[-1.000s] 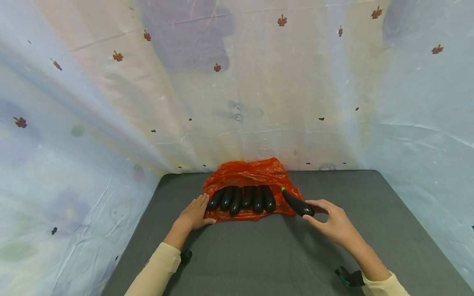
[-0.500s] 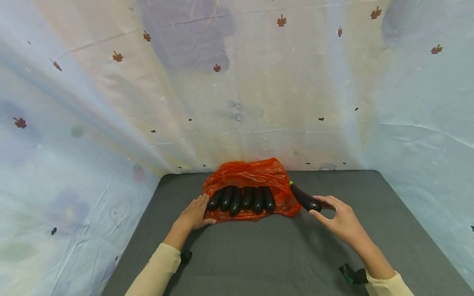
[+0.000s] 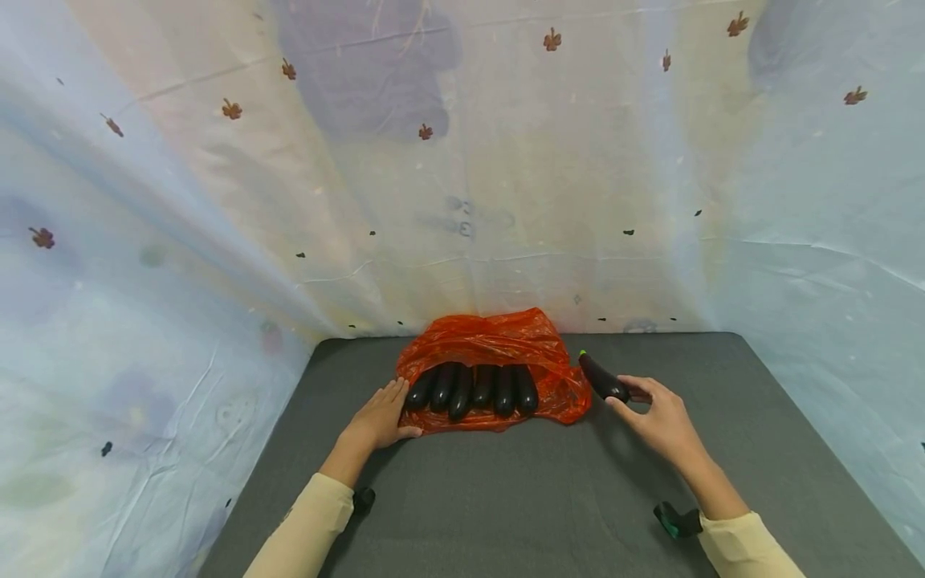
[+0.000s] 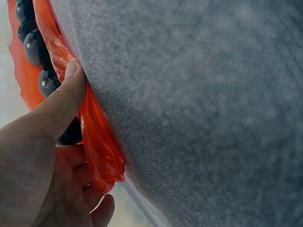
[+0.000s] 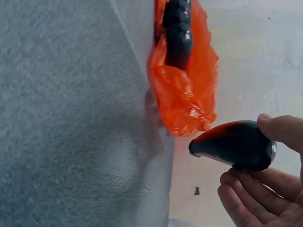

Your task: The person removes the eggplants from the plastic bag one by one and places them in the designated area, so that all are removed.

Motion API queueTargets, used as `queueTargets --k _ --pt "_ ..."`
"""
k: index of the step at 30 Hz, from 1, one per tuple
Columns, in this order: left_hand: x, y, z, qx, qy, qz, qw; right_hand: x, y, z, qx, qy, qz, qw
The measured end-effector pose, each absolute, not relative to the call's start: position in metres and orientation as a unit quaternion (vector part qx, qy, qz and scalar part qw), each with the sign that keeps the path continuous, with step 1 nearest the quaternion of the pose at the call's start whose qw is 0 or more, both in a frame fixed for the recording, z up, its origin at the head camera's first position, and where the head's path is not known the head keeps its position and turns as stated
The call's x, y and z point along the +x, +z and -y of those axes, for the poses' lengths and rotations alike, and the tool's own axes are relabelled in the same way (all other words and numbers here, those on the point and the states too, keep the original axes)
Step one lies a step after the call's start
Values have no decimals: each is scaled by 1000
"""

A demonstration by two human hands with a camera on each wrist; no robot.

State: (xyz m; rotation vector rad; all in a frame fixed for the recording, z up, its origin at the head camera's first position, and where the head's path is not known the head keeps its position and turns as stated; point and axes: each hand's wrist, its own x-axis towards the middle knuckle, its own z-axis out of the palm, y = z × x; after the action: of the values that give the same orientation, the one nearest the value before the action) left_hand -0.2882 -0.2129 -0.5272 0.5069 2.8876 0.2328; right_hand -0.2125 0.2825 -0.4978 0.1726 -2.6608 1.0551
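Observation:
An orange-red plastic bag [image 3: 491, 329] lies at the back of the grey table, its mouth facing me. Inside, several dark, glossy eggplants [image 3: 458, 395] lie side by side, blunt ends forward and far ends under the film. My left hand [image 3: 377, 416] rests on the bag's left edge, fingers fairly straight. In the left wrist view its thumb [image 4: 71, 78] touches the front rim of the film. To the right of the bag, my right hand [image 3: 666, 419] holds one eggplant [image 5: 234, 144] by its blunt end, between thumb and fingers. Its green stem end [image 3: 582, 352] points back and left.
The dark grey table [image 3: 491, 506] has its back edge against a pale patterned sheet [image 3: 506, 193], which hangs behind and along both sides. A dark strap piece [image 3: 678, 520] sits by my right wrist and another [image 3: 364, 501] by my left.
The eggplant in my right hand has moved right, from over the bag's right end to beside it, and its stem end now points further back. My left hand and the bagged eggplants stay put.

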Motion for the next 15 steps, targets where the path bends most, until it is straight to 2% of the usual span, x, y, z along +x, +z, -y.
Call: queueTargets --k 15 --pt "-287 -524 211 170 79 -977 100 -232 -516 -284 50 363 923 117"
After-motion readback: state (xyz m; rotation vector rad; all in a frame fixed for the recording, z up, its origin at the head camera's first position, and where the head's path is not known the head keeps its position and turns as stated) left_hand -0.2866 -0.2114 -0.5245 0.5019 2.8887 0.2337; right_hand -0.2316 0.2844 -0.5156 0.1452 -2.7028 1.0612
